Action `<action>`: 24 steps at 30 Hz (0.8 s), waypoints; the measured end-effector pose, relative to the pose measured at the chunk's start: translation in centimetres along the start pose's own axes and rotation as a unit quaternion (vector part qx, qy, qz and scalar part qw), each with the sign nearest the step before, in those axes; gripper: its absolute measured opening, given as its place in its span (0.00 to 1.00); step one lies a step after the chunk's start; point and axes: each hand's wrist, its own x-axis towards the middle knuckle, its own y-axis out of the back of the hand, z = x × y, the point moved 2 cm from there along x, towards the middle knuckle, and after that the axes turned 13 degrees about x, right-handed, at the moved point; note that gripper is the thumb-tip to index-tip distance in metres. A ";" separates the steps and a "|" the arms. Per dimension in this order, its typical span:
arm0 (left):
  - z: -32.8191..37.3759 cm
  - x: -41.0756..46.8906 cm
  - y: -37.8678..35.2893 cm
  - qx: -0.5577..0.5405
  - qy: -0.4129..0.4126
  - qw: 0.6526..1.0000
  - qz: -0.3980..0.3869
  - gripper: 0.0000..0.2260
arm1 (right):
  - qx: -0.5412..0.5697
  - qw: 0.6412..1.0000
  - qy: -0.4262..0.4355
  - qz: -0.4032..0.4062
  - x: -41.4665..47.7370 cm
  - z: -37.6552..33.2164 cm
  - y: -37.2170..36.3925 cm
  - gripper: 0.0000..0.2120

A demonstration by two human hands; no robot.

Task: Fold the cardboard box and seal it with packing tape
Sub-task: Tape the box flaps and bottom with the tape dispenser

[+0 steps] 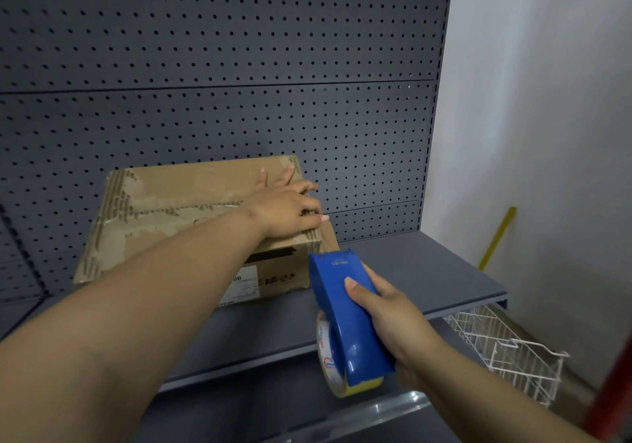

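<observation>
**Box held flat on the shelf, tape dispenser at its right corner**

The cardboard box (164,203) sits closed on a grey metal shelf (427,271) at centre left of the frame, with its back close to a dark perforated back panel (239,66). Its top is scuffed, and torn patches along the left and right edges show the corrugated layer. A white printed label (244,287) and a black strip mark the side facing the camera.

The left hand (284,210) lies palm down on the right end of the box top. Its fingers are spread and fairly straight, with the tips reaching the box's right edge, and it holds nothing. The forearm runs down to the lower left of the frame.

The right hand (393,309), at lower centre right, is clamped around a blue tape dispenser (342,292), with the thumb laid across its upper face. The dispenser's front end is at the box's near right corner. I cannot tell whether it touches the cardboard. A tape roll (326,350) with a white printed core is mounted at the dispenser's near end, partly hidden by the blue body.

The 2 hands are apart, 1 on the box and 1 below and to the right of it.

To the right stands a white wall (530,100) with a yellow stick (497,237) leaning on it. A white wire basket (506,347) hangs below the shelf's right end, and a blurred red object (612,391) crosses the lower right corner.
</observation>
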 end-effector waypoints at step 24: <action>1.7 -1.2 0.4 -0.042 -0.155 0.975 0.153 0.15 | -0.219 0.954 0.091 0.184 6.9 -6.1 6.4 0.27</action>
